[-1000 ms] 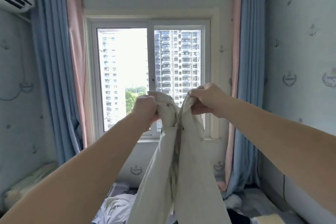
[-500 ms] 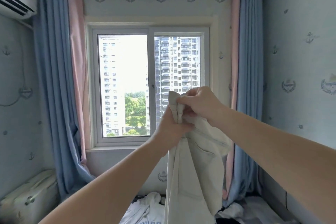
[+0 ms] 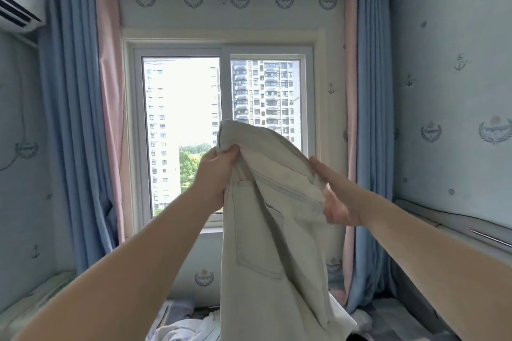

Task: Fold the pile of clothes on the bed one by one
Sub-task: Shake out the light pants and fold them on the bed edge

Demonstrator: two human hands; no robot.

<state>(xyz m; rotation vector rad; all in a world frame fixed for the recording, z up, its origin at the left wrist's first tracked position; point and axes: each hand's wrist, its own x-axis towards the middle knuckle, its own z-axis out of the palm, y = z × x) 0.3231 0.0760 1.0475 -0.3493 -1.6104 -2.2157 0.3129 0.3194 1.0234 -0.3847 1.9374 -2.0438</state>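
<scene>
The pale cream denim trousers (image 3: 277,243) are hanging in the air right in front of the white-framed window (image 3: 225,91). The waistband is on top, and the legs are dropping down past the sill.

The left hand (image 3: 219,174) is gripping the top corner of the waistband in front of the window's middle bar. Its fingers are curling tight round a bunch of cloth, with the thumb on top. The right hand (image 3: 336,199) is holding the other side edge, a bit lower and toward the window's right side. Its thumb is lying straight on the front of the cloth. Its fingers are going behind the cloth, so they are hidden. A sewn back pocket (image 3: 259,232) is facing the camera and lying flat.

Bare glass is showing between the trousers and the left side of the window.

Below the window, crumpled white clothes (image 3: 188,327) are lying on the blue-grey bed (image 3: 393,321). I cannot tell if the trouser legs are touching them.

Long blue and pink curtains (image 3: 74,119) are hanging down both sides of the window. A white air conditioner (image 3: 19,8) is sitting high up to the window's left. A pale blurry box (image 3: 30,302) is sitting low to the window's left, and I cannot tell what is in it.
</scene>
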